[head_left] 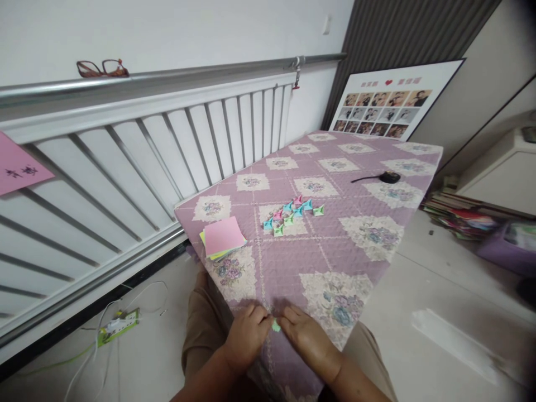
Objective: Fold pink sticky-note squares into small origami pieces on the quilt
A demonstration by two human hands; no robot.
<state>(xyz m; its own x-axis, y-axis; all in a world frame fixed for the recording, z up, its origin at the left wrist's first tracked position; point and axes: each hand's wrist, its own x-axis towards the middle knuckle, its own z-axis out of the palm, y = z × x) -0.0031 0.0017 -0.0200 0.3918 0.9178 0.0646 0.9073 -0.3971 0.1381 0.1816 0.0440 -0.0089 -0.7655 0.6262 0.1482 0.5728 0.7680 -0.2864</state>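
Green paper [275,325]: a small piece at the near end of the table, between our two hands; the fingers hide much of it, so we cannot make out how far its folding has come.
Left hand [250,330]: thumb and fingertips closed on one side of the green paper, wrist low over the cloth.
Right hand [306,336]: fingertips meeting the other side of the same piece, pinching it, so both our hands are grasping the one thing.
Folded pieces [297,211]: nine, by our count, standing in a loose cluster ahead of the hands (four blue, three green, two pink, if the crowding does not fool us); we judge these finished, and the green paper in our fingers to be another one underway.
Paper stack [224,237]: flat sheets to the left of the cluster, pink on top with yellow and other edges peeping out below; they look unfolded, so we take them as supply, though how many remain we cannot tell.
Floral tablecloth [322,240]: purple with pale flowered squares, under all the paper.
Black object [389,177]: on the far right of the cloth, well apart from the folding, with a thin tail; we see no part for it here.
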